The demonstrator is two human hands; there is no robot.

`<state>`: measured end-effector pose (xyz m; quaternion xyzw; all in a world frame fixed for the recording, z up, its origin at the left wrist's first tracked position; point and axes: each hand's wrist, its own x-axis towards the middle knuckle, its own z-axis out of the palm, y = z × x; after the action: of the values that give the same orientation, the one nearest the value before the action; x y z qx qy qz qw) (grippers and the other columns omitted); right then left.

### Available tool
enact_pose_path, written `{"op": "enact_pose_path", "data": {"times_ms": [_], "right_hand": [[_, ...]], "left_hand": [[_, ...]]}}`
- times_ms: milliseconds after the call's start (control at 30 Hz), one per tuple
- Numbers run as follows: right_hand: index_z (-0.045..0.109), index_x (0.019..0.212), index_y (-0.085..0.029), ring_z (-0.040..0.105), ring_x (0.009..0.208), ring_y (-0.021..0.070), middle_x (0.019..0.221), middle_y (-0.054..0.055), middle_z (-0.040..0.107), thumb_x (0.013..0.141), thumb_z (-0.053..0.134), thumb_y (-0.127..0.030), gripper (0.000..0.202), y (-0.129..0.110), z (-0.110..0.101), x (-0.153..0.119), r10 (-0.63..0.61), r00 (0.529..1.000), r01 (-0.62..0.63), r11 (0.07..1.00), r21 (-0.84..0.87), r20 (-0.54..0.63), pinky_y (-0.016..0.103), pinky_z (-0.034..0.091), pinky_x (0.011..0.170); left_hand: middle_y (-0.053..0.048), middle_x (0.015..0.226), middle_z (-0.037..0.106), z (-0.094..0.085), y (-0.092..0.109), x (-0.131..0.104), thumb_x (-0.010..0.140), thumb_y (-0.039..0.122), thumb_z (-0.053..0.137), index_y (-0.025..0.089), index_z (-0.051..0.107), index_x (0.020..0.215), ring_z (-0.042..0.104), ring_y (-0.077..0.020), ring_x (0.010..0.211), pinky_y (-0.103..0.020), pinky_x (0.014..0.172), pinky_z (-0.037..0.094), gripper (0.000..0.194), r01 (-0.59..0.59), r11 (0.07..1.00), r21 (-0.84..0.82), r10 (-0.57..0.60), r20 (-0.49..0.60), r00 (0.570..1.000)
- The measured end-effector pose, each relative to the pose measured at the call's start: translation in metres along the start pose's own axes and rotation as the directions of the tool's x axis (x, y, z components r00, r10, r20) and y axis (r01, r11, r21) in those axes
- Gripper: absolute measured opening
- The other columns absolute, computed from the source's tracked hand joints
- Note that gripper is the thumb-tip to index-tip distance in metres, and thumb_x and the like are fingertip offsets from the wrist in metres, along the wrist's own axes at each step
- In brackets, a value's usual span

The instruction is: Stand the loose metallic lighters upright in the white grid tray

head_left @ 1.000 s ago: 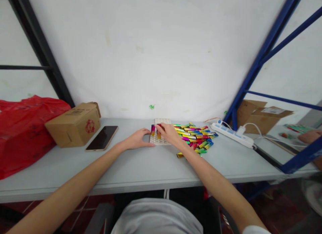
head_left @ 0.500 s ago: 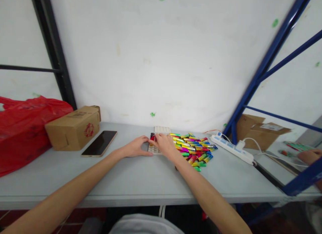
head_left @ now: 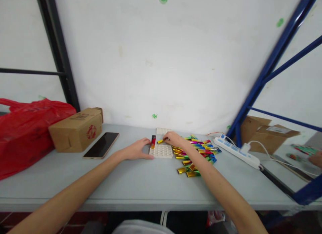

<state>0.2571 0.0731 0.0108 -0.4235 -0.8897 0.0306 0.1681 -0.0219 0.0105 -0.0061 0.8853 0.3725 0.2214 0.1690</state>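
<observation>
A white tray with rows of round holes (head_left: 162,151) lies on the grey table. One red and gold lighter (head_left: 153,141) stands upright at its back left corner. My left hand (head_left: 138,149) rests at the tray's left edge, thumb and fingers spread apart with nothing between them. Above the tray's back edge, my right hand (head_left: 172,139) pinches a gold lighter (head_left: 160,141), which is tilted nearly flat. A heap of shiny multicoloured lighters (head_left: 201,152) lies to the right, partly hidden by my right forearm.
Behind sits another white tray (head_left: 163,130). On the left are a phone (head_left: 102,145), a cardboard box (head_left: 76,130) and a red bag (head_left: 32,133). A power strip (head_left: 236,152), a blue frame (head_left: 264,71) and another person's hand (head_left: 315,159) are on the right.
My right hand has moved back and right off the standing lighter and now holds a gold one. More of the tray shows. The view has shifted slightly.
</observation>
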Motion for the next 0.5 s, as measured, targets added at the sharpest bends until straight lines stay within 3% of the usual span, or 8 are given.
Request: {"op": "enact_pose_path", "data": {"times_ms": [100,167,267,333,400,500], "right_hand": [[0.08,0.091,-0.016,0.07,0.091,0.0208,0.094,0.008,0.078,0.086,0.076,-0.009,0.01,0.003,-0.002,0.001,0.011,1.0,-0.012,0.999,0.053,0.02,0.033,0.052,0.091],[0.078,0.095,-0.014,0.068,0.094,0.0211,0.1,0.01,0.076,0.086,0.078,-0.012,0.01,0.006,-0.003,-0.004,0.031,0.997,-0.022,0.992,0.127,-0.071,0.035,0.052,0.094],[0.077,0.098,-0.017,0.067,0.097,0.0208,0.106,0.009,0.073,0.084,0.082,-0.024,0.017,0.006,-0.006,-0.018,0.119,0.961,0.005,0.896,0.443,-0.249,0.036,0.054,0.093],[0.076,0.098,-0.02,0.067,0.097,0.0206,0.103,0.006,0.073,0.08,0.085,-0.036,0.026,0.001,-0.008,-0.025,0.232,0.93,0.031,0.727,0.686,-0.287,0.036,0.056,0.09],[0.076,0.1,-0.021,0.067,0.094,0.0191,0.098,0.003,0.072,0.075,0.089,-0.046,0.037,-0.009,-0.011,-0.03,0.358,0.902,0.039,0.491,0.87,-0.242,0.035,0.058,0.09],[0.074,0.099,-0.022,0.068,0.096,0.0175,0.098,0.001,0.072,0.068,0.094,-0.049,0.045,-0.025,-0.016,-0.033,0.481,0.865,0.079,0.149,0.986,-0.142,0.035,0.059,0.094]], "left_hand": [[-0.014,0.133,0.069,-0.002,0.004,-0.001,0.078,0.077,0.079,0.019,0.067,0.128,0.066,-0.0369,0.124,-0.044,0.111,0.05,0.077,0.009,1.0,-0.012,-0.009,0.018,1.0],[-0.014,0.132,0.069,-0.002,0.006,0.0,0.077,0.076,0.08,0.019,0.067,0.127,0.066,-0.037,0.124,-0.044,0.111,0.05,0.077,0.014,1.0,-0.013,-0.013,0.02,1.0],[-0.013,0.13,0.069,-0.002,0.006,0.0,0.077,0.077,0.079,0.02,0.067,0.126,0.067,-0.0364,0.122,-0.043,0.11,0.05,0.076,0.011,1.0,0.002,-0.011,0.016,1.0],[-0.012,0.13,0.07,-0.001,0.005,0.0,0.078,0.077,0.078,0.021,0.066,0.127,0.067,-0.0358,0.121,-0.042,0.109,0.05,0.076,0.005,1.0,0.014,-0.005,0.009,1.0],[-0.012,0.131,0.07,-0.001,0.003,0.0,0.079,0.078,0.077,0.021,0.066,0.128,0.066,-0.0353,0.121,-0.042,0.109,0.05,0.076,-0.002,1.0,0.018,0.001,0.006,1.0],[-0.013,0.133,0.069,-0.001,0.002,0.0,0.079,0.079,0.077,0.021,0.065,0.129,0.066,-0.0351,0.122,-0.042,0.109,0.049,0.077,-0.005,1.0,0.02,0.005,0.013,1.0]]}}
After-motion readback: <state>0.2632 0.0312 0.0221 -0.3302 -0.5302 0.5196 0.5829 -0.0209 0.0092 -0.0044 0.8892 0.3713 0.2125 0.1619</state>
